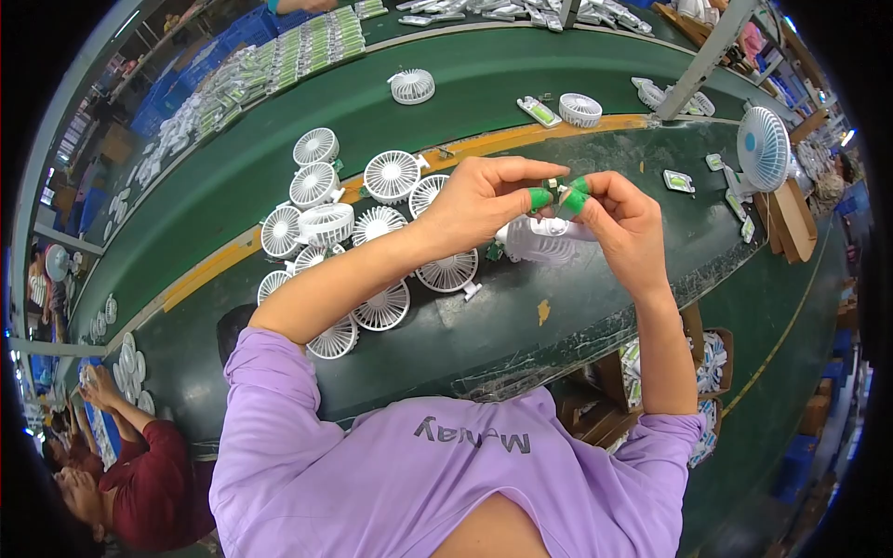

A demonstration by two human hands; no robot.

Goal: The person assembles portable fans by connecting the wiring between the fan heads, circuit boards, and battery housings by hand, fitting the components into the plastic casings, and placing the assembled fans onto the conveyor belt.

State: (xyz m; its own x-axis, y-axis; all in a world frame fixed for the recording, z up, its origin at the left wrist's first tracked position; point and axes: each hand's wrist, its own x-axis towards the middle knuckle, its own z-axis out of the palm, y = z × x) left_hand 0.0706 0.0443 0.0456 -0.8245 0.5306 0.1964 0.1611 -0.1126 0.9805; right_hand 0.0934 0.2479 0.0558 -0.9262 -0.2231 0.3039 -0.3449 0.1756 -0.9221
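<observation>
My left hand (484, 200) is closed in a pinch on a small circuit board (552, 184), held up over the bench. Close beside it my right hand (625, 223) pinches a small pale part (563, 192), perhaps a plug; its kind is too small to make out. Green tape wraps fingertips on both hands. Below them a white fan head (544, 244) shows blurred, partly behind my right hand. Several round white fan heads (392, 177) crowd the bench by my left forearm, some partly covered by it.
A green conveyor belt (484, 70) runs behind the yellow edge strip (502, 137), carrying fan heads. To the right stand an upright desk fan (764, 149) and a cardboard piece (787, 219). Boxes of parts (712, 363) sit below the bench edge. A co-worker in a dark red sleeve (153, 474) is at left.
</observation>
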